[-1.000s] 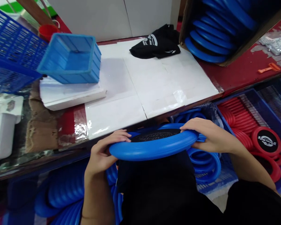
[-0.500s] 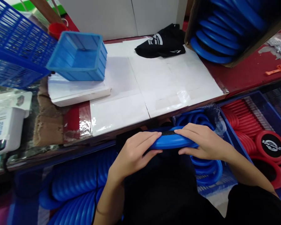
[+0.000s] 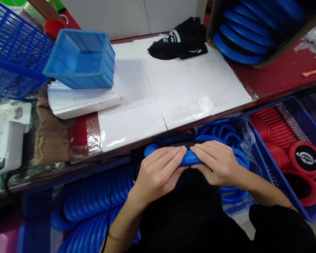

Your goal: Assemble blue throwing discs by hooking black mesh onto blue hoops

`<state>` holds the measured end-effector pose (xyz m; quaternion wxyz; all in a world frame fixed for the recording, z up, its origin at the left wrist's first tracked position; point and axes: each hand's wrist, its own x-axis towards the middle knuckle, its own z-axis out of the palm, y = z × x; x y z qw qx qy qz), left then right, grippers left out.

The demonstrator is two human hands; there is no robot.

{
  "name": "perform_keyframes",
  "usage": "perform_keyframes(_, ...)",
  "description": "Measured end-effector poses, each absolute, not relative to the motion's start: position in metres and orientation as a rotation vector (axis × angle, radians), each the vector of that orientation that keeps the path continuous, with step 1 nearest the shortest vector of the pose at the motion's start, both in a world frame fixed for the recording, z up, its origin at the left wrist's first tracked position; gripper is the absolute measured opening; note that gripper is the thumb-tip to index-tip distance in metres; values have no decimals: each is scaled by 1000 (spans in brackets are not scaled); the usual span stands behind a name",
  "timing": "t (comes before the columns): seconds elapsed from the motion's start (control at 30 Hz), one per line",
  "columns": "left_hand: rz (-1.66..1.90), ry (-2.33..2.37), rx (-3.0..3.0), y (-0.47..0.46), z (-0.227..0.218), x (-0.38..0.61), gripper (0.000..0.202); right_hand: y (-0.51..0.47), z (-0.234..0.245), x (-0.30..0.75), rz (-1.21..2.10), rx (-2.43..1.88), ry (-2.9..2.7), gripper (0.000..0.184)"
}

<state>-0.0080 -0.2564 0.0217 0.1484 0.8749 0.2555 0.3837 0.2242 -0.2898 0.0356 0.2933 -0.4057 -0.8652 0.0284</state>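
A blue ring with a black mesh centre (image 3: 192, 157) rests in my lap against black fabric, just under the table's front edge. My left hand (image 3: 159, 172) grips its near rim, fingers curled over the top. My right hand (image 3: 217, 163) grips the same rim beside it, the fingertips of both hands nearly touching at the middle. The ring's left end (image 3: 149, 150) sticks out past my left hand. More black fabric (image 3: 181, 211) covers my lap below.
White sheets (image 3: 173, 91) cover the table, with a black printed cloth (image 3: 179, 44) at the back. A blue basket (image 3: 80, 58) sits on white boards. Blue rings fill a box (image 3: 242, 31), red rings a blue crate (image 3: 279, 140), and blue rings pile at lower left (image 3: 94, 207).
Both hands slid along the ring's rim toward each other, from its two ends to its near middle. The ring dropped lower and tilted edge-on.
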Motion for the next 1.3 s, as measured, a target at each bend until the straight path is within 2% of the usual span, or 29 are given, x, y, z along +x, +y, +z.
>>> perform_keyframes(0.13, 1006, 798, 2415, -246, 18, -31, 52, -280, 38, 238, 161, -1000, -2301, 40)
perform_keyframes(0.23, 968, 863, 2292, -239, 13, -50, 46, -277, 36, 251, 280, -966, -2227, 48)
perform_keyframes(0.4, 1038, 820, 2240, -242, 14, -53, 38, -279, 39, 260, 432, -1033, -2276, 53)
perform_keyframes(0.57, 1132, 898, 2158, -247, 2, -55, 35, -278, 41, 280, 548, -1196, -2310, 69)
perform_keyframes(0.67, 1335, 784, 1981, -240, -23, -68, 37, -277, 34, 296, 629, -1185, -2182, 57)
perform_keyframes(0.73, 1382, 649, 1841, -232, -37, -75, 39, -278, 29, 300, 591, -1123, -2086, 45)
perform_keyframes(0.8, 1228, 676, 1788, -228, -40, -75, 43, -281, 26, 299, 477, -1170, -2055, 36)
perform_keyframes(0.9, 897, 847, 1935, -228, -25, -58, 51, -285, 26, 291, 309, -1281, -2166, 32)
perform_keyframes(1.0, 825, 803, 2211, -235, -4, -26, 54, -287, 28, 280, 162, -1211, -2302, 31)
perform_keyframes(1.1, 926, 684, 2395, -239, 7, 0, 47, -288, 30, 272, 66, -1169, -2372, 32)
perform_keyframes(1.17, 994, 634, 2393, -237, 7, 4, 42, -288, 31, 272, 124, -1132, -2383, 36)
perform_keyframes(1.3, 1078, 557, 2122, -228, -13, -17, 38, -284, 29, 284, 232, -1072, -2330, 54)
